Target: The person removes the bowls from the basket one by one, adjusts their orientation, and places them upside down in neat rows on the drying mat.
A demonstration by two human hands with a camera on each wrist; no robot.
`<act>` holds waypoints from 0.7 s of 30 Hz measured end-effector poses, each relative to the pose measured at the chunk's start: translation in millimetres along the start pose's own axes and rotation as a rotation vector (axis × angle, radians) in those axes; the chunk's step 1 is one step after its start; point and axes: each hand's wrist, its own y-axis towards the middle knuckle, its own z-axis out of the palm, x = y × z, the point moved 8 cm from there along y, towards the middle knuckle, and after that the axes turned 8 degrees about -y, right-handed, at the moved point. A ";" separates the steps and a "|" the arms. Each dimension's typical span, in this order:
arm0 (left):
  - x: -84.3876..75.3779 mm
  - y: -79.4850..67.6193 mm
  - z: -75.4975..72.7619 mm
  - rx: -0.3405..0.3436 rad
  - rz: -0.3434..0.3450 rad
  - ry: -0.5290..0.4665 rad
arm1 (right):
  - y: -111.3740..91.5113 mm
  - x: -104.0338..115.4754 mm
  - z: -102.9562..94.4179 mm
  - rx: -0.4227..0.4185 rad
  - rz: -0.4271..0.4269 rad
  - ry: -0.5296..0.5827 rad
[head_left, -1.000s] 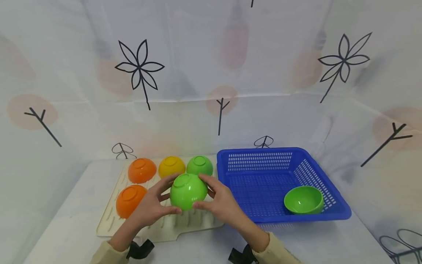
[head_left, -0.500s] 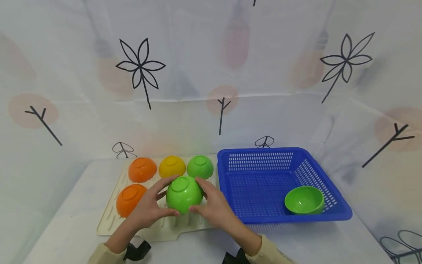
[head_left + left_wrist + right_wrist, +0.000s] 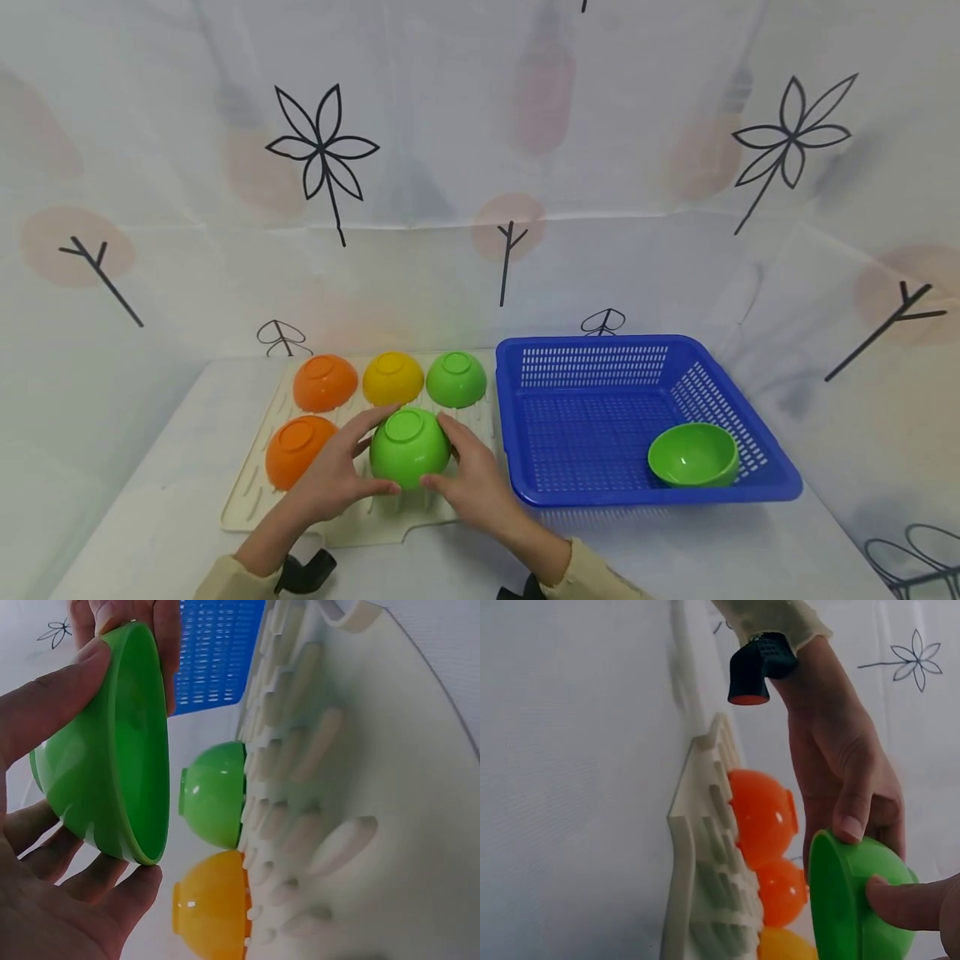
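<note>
Both hands hold one light green bowl (image 3: 410, 454) upside down, its foot ring facing up. My left hand (image 3: 330, 483) grips its left side, with the thumb at the near rim and the fingers round the far side. On the right side my right hand (image 3: 474, 487) grips it the same way. A gap shows between the bowl's rim and the cream ridged drying rack (image 3: 405, 750) in the left wrist view. Upturned on that rack sit two orange bowls (image 3: 325, 383), a yellow bowl (image 3: 393, 379) and another green bowl (image 3: 456, 380).
A blue perforated plastic basket (image 3: 585, 442) stands right of the rack, close to its edge. Inside its right end lies a green bowl (image 3: 693, 455), tilted with its opening showing. Behind the white table (image 3: 142, 467) hangs a patterned white cloth (image 3: 420, 183).
Both hands have carried the green bowl a little to the left and nearer to me, lower in the head view. The other bowls and the basket have stayed in place.
</note>
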 end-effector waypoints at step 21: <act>40.1 3.1 7.3 -0.068 -0.206 -0.057 | 18.9 -29.8 25.9 -0.008 0.044 -0.045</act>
